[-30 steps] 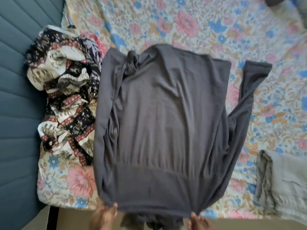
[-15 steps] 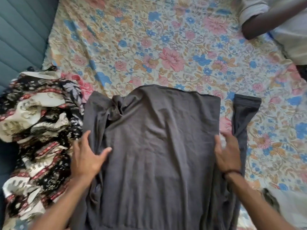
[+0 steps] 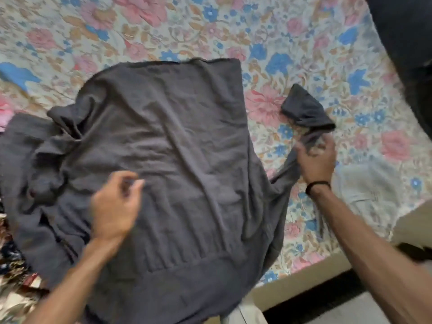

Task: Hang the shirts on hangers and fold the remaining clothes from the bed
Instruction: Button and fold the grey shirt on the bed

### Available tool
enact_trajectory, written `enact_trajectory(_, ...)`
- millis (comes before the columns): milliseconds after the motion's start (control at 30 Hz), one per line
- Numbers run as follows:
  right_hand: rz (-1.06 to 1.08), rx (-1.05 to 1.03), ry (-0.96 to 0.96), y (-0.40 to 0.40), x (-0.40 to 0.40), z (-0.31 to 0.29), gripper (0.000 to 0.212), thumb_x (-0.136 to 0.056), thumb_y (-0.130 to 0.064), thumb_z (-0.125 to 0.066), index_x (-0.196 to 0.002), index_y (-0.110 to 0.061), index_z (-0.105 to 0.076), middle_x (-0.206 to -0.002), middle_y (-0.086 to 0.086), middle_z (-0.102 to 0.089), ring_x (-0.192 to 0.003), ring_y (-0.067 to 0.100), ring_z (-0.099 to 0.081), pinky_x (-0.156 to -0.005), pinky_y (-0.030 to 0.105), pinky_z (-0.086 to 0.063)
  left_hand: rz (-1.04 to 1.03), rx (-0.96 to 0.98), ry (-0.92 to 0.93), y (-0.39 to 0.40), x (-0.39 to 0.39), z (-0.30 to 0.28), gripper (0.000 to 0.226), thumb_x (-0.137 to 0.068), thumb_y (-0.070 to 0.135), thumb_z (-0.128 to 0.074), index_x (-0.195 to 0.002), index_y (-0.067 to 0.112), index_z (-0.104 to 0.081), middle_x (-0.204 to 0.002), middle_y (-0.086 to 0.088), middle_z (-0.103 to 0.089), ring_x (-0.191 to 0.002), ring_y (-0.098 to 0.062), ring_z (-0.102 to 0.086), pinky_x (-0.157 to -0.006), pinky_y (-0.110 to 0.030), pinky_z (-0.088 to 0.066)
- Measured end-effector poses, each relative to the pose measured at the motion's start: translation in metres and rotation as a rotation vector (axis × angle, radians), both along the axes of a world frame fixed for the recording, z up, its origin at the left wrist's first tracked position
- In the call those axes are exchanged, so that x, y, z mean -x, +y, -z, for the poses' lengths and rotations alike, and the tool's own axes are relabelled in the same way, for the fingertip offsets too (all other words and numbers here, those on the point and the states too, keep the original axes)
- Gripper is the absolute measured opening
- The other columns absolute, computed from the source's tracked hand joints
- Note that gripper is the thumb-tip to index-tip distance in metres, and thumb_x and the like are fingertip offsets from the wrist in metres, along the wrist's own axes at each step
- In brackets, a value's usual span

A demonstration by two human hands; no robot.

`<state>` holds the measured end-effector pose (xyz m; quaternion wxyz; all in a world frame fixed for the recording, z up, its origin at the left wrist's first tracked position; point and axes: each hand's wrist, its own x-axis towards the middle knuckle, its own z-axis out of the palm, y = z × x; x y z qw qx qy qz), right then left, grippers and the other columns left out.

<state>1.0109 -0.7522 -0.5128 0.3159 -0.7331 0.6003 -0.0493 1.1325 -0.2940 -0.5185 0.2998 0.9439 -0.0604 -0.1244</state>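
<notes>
A dark grey long-sleeved top (image 3: 177,141) lies spread on the floral bedsheet (image 3: 280,43), its ribbed hem nearest me. My right hand (image 3: 315,157) grips the top's right sleeve (image 3: 306,111) near the cuff, which is lifted and bent off to the right of the body. My left hand (image 3: 117,202) hovers over the lower left of the top with its fingers loosely curled; motion blur hides whether it touches the cloth. The left sleeve is bunched at the top's left side.
A patterned black, red and cream garment (image 3: 11,272) lies at the left edge, partly under the grey top. A pale grey folded cloth (image 3: 364,183) sits on the bed at right. Another person's dark clothing (image 3: 406,43) fills the upper right corner. The bed edge (image 3: 304,284) runs bottom right.
My right hand left the top's right side and took hold of the right sleeve. My left hand moved from the left edge toward the middle. The view shifted right and closer.
</notes>
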Motion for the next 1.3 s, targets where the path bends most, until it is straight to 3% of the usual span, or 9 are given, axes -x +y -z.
enact_trajectory(133, -0.102, -0.282, -0.108, 0.085, 0.076, 0.003, 0.116, -0.069, -0.049, -0.095, -0.159, -0.035, -0.023, -0.160, -0.001, -0.040, -0.143, 0.012, -0.043, -0.117, 0.033, -0.039, 0.655, 0.204, 0.024, -0.190, -0.002, -0.024, 0.028, -0.098, 0.017, -0.064, -0.124, 0.026, -0.066, -0.118, 0.006, -0.064, -0.101, -0.016, -0.066, -0.086, -0.032, -0.054)
enact_trajectory(367, -0.017, -0.054, -0.225, 0.094, 0.114, 0.005, 0.028, -0.092, -0.003, -0.067, -0.111, -0.023, -0.064, -0.104, -0.007, -0.069, -0.097, 0.014, -0.065, -0.087, 0.029, -0.053, 1.605, -0.445, 0.312, -0.354, 0.002, -0.003, 0.049, -0.080, 0.046, -0.080, -0.123, 0.026, -0.066, -0.104, -0.001, -0.068, -0.098, -0.025, -0.063, -0.073, -0.032, -0.044)
enact_trajectory(467, 0.342, -0.048, -0.269, 0.091, 0.151, -0.002, 0.018, -0.096, -0.012, -0.070, -0.109, -0.020, -0.062, -0.097, -0.010, -0.068, -0.091, 0.007, -0.068, -0.087, 0.034, -0.057, 1.608, -0.413, 0.106, -0.374, 0.034, -0.010, 0.022, -0.086, 0.018, -0.068, -0.108, 0.016, -0.069, -0.111, -0.009, -0.066, -0.098, -0.035, -0.064, -0.072, -0.038, -0.047)
enact_trajectory(567, 0.559, -0.287, -0.247, 0.099, 0.158, 0.001, 0.052, -0.085, -0.030, -0.086, -0.122, -0.020, -0.052, -0.104, -0.009, -0.068, -0.092, 0.006, -0.068, -0.095, 0.043, -0.058, 1.566, -0.423, -0.034, -0.368, 0.067, -0.001, 0.030, -0.084, 0.008, -0.061, -0.113, 0.013, -0.063, -0.115, -0.012, -0.058, -0.104, -0.036, -0.055, -0.073, -0.043, -0.044)
enact_trajectory(667, 0.334, -0.388, -0.166, 0.097, 0.158, 0.008, 0.075, -0.076, -0.030, -0.093, -0.135, -0.020, -0.049, -0.121, -0.001, -0.064, -0.109, 0.016, -0.061, -0.098, 0.034, -0.052, 1.411, -0.263, -0.008, -0.355, 0.076, 0.011, 0.031, -0.079, 0.005, -0.056, -0.108, 0.011, -0.061, -0.106, -0.014, -0.057, -0.094, -0.035, -0.053, -0.076, -0.046, -0.048)
enact_trajectory(800, 0.381, -0.093, -0.102, 0.089, 0.162, 0.009, 0.042, -0.090, -0.009, -0.074, -0.122, -0.022, -0.051, -0.112, 0.012, -0.064, -0.104, 0.033, -0.062, -0.095, 0.053, -0.052, 1.004, -0.235, -0.170, -0.362, 0.001, 0.006, 0.036, -0.085, 0.007, -0.052, -0.116, 0.019, -0.067, -0.115, -0.008, -0.067, -0.102, -0.032, -0.061, -0.083, -0.043, -0.049)
enact_trajectory(933, -0.211, 0.275, -0.180, 0.079, 0.117, 0.005, 0.031, -0.089, -0.011, -0.075, -0.118, -0.007, -0.065, -0.119, 0.013, -0.062, -0.114, 0.034, -0.057, -0.099, 0.050, -0.047, 0.585, -0.382, -0.175, -0.381, -0.135, 0.000, 0.046, -0.098, 0.045, -0.059, -0.134, 0.017, -0.058, -0.136, -0.012, -0.055, -0.121, -0.032, -0.053, -0.099, -0.049, -0.048)
enact_trajectory(1100, -0.602, 0.080, -0.055, 0.062, 0.042, 0.026, 0.015, -0.087, -0.020, -0.079, -0.095, -0.017, -0.067, -0.096, 0.002, -0.063, -0.089, 0.027, -0.058, -0.083, 0.047, -0.050, 0.598, -0.588, 0.063, -0.422, -0.198, -0.025, 0.047, -0.082, 0.052, -0.080, -0.083, 0.010, -0.059, -0.072, -0.004, -0.056, -0.087, -0.032, -0.068, -0.077, -0.044, -0.055)
enact_trajectory(1300, -0.647, 0.027, 0.224, 0.053, 0.047, 0.036, 0.028, -0.088, -0.042, -0.075, -0.106, -0.022, -0.066, -0.104, 0.004, -0.059, -0.096, 0.028, -0.058, -0.085, 0.044, -0.049, 0.771, -0.906, 0.365, -0.436, -0.226, -0.031, 0.042, -0.086, 0.052, -0.078, -0.071, 0.014, -0.067, -0.065, -0.005, -0.069, -0.060, -0.021, -0.056, -0.059, -0.025, -0.046)
